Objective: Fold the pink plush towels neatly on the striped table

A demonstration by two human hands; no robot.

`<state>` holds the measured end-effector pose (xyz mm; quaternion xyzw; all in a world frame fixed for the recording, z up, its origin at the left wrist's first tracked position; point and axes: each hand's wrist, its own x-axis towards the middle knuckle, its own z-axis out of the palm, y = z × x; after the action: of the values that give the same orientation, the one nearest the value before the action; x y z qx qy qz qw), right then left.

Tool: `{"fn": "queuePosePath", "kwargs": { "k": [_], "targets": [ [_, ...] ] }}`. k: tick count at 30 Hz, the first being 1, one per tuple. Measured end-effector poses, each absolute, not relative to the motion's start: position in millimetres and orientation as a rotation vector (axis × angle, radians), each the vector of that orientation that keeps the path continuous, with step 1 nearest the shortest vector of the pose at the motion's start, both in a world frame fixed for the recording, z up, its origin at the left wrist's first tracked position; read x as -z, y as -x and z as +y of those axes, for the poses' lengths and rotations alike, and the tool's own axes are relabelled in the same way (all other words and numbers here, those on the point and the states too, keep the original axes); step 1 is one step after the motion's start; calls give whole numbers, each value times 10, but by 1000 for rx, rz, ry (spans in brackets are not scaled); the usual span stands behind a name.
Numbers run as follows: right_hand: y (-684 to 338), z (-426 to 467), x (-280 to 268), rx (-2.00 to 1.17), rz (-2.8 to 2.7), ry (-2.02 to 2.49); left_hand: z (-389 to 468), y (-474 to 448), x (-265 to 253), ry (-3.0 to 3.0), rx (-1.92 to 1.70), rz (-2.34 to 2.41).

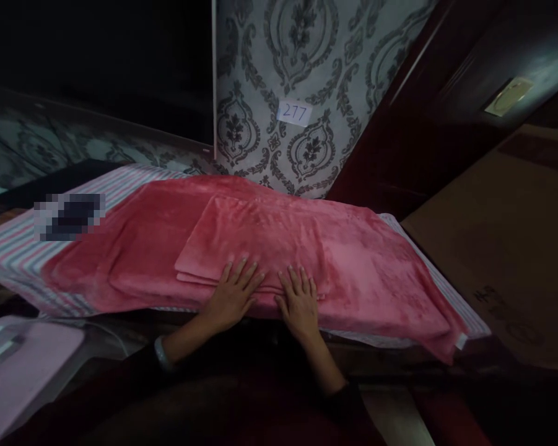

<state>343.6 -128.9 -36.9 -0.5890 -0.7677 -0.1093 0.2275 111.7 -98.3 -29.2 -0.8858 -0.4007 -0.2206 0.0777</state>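
A pink plush cloth [255, 235], folded into a flat rectangle, lies on a larger pink blanket [362, 260]. My left hand [232, 294] rests palm down on the near edge of the folded cloth, its fingers stretched out. Beside it to the right, my right hand [300, 300] also lies flat on the near edge with fingers spread. Neither hand grips anything. Layered edges of the folded cloth show to the left of my left hand and between the hands. Under the blanket is a striped cloth [13, 248] in white, pink and blue.
A dark television screen [97, 62] stands behind on the left. On the right is a large cardboard box [506, 248], near a dark red door [427, 111]. A paper marked 277 [295, 113] is on the patterned wall. A pale pink plastic piece [41, 365] stands lower left.
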Motion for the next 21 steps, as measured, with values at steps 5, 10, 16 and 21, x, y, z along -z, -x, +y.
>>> {"fn": "queuePosePath", "kwargs": {
  "k": [5, 10, 16, 21],
  "targets": [
    [-3610, -1297, 432, 235, -2032, 1436, -934, -783, 128, 2609, 896, -1286],
    [-3760, -1115, 223, 115, -1917, 1422, -563, -257, -21, 2332, 1135, -1936],
    [-3200, -616, -351, -12, -2220, 1375, -242, 75, 104, 2260, 1380, -2428],
    [-2627, 86, -524, -103, -2508, 1189, -281, 62, 77, 2257, 1378, -2515]
  ]
}}
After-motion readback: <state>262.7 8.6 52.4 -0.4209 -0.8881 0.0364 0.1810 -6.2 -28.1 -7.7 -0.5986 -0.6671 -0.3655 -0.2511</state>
